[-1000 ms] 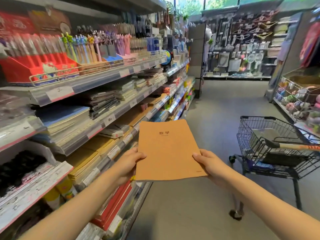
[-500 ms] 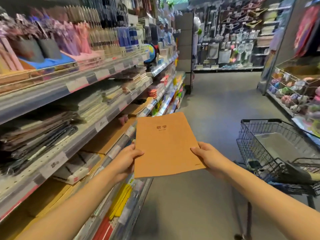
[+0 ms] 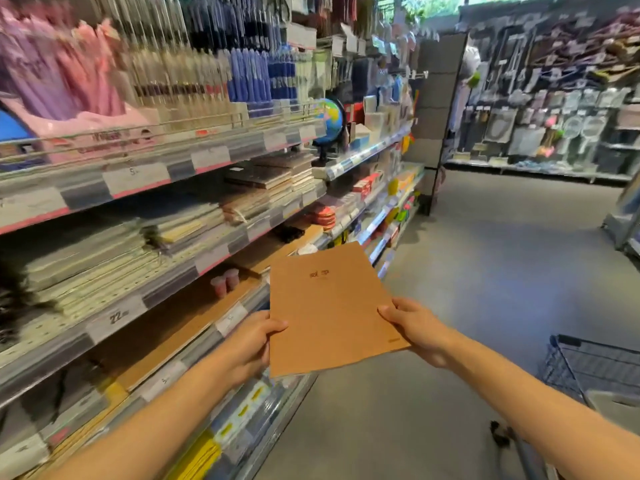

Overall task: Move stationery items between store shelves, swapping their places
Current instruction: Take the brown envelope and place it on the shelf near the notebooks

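Observation:
A thin brown kraft notebook (image 3: 329, 306) with small dark characters on its cover is held flat in front of me over the aisle, beside the lower shelves. My left hand (image 3: 252, 344) grips its left edge, thumb on top. My right hand (image 3: 415, 327) grips its right edge near the bottom corner. To the left run store shelves (image 3: 207, 258) stacked with notebooks and pads. A shelf of similar brown notebooks (image 3: 173, 323) lies just left of my left hand.
Pens stand in racks on the top shelf (image 3: 194, 81), with a small globe (image 3: 329, 123) further along. A dark wire shopping cart (image 3: 595, 368) is at the lower right. The grey aisle floor (image 3: 485, 271) stretches ahead to a wall of hanging goods (image 3: 554, 98).
I have moved forward along the shelves, which slide past on the left. The cart has dropped towards the lower right corner. Both hands keep the same hold on the notebook.

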`<action>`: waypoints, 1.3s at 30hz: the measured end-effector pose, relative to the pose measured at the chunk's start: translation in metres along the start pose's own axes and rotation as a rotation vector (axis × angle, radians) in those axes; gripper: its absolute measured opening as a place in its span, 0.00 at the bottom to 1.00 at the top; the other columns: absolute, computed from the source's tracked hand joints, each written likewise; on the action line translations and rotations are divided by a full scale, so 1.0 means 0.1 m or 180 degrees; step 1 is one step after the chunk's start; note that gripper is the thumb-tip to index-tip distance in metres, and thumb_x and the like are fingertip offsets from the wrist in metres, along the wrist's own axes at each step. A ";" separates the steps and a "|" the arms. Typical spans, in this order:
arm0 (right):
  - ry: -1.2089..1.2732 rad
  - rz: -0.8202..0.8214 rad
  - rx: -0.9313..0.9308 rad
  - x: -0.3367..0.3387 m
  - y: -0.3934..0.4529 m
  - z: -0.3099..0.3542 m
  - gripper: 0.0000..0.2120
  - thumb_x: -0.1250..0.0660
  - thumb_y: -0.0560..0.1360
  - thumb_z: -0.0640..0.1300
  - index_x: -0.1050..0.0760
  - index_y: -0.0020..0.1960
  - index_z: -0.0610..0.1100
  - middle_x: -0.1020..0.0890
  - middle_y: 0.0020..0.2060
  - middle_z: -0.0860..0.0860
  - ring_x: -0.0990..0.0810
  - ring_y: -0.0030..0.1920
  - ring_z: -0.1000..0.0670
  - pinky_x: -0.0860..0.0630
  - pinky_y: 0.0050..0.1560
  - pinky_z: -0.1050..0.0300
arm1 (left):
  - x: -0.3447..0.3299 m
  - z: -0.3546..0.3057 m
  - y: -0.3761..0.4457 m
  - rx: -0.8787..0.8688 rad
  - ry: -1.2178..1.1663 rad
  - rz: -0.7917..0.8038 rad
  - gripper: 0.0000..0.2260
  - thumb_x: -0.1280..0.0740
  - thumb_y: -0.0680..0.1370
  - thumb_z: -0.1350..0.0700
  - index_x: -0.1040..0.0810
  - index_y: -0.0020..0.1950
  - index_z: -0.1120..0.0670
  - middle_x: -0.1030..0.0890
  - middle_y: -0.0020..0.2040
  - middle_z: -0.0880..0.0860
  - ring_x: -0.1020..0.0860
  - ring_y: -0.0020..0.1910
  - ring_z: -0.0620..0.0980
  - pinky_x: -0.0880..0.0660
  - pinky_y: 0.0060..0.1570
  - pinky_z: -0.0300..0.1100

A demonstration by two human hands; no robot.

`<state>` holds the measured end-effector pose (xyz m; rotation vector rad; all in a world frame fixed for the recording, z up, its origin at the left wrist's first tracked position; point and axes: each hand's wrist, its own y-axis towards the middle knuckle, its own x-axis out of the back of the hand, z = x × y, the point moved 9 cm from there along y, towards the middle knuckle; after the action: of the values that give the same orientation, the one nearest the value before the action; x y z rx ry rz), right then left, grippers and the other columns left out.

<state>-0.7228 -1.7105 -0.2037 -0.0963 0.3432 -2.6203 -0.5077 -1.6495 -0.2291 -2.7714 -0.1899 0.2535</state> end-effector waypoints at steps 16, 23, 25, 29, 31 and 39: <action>-0.0309 0.0791 -0.0468 0.16 2.49 0.04 0.12 0.44 0.81 0.43 0.28 0.59 0.40 0.20 0.41 0.46 0.19 0.33 0.54 0.22 0.33 0.59 | 0.41 -0.19 1.65 0.0391 -0.0969 -0.0714 0.08 0.45 0.79 0.69 0.27 0.49 0.61 0.16 0.32 0.58 0.17 0.29 0.51 0.20 0.26 0.41; -0.0548 0.1190 -0.0472 -0.01 3.23 0.14 0.09 0.46 0.81 0.43 0.29 0.57 0.45 0.20 0.44 0.50 0.20 0.41 0.53 0.23 0.32 0.65 | 0.75 -0.25 2.13 0.0409 -0.0978 -0.1330 0.09 0.43 0.80 0.65 0.28 0.54 0.55 0.20 0.47 0.57 0.22 0.46 0.52 0.24 0.42 0.45; -0.0627 0.1342 -0.0505 -0.07 3.46 0.15 0.09 0.47 0.81 0.43 0.29 0.57 0.45 0.20 0.45 0.50 0.21 0.43 0.52 0.24 0.32 0.65 | 0.84 -0.27 2.27 0.0405 -0.0966 -0.1492 0.08 0.43 0.80 0.64 0.27 0.55 0.55 0.20 0.47 0.56 0.22 0.45 0.51 0.22 0.40 0.45; -0.0794 0.1533 -0.0474 -0.17 3.98 0.14 0.13 0.46 0.81 0.44 0.30 0.61 0.39 0.20 0.49 0.45 0.21 0.46 0.48 0.22 0.34 0.61 | 1.09 -0.27 2.56 0.0353 -0.0840 -0.1885 0.09 0.42 0.80 0.62 0.28 0.59 0.56 0.20 0.48 0.55 0.22 0.47 0.52 0.24 0.47 0.46; -0.0908 0.1563 -0.0462 -0.22 4.24 0.11 0.15 0.45 0.81 0.44 0.31 0.62 0.37 0.21 0.49 0.43 0.22 0.44 0.46 0.22 0.31 0.62 | 1.16 -0.30 2.66 0.0317 -0.0730 -0.2088 0.08 0.42 0.80 0.62 0.27 0.56 0.57 0.20 0.48 0.56 0.22 0.46 0.52 0.25 0.47 0.45; -0.1456 0.2007 -0.0399 -0.56 4.94 0.12 0.02 0.44 0.80 0.40 0.35 0.47 0.44 0.30 0.32 0.47 0.32 0.29 0.55 0.34 0.30 0.62 | 1.79 0.03 2.91 0.0783 0.0731 -0.3658 0.19 0.35 0.72 0.48 0.24 0.55 0.60 0.18 0.50 0.64 0.20 0.48 0.63 0.22 0.52 0.55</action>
<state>-0.4429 -2.1045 -0.3205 -0.5282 0.3099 -1.8847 -0.3044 -1.8895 -0.3621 -2.0070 -1.4637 -0.3132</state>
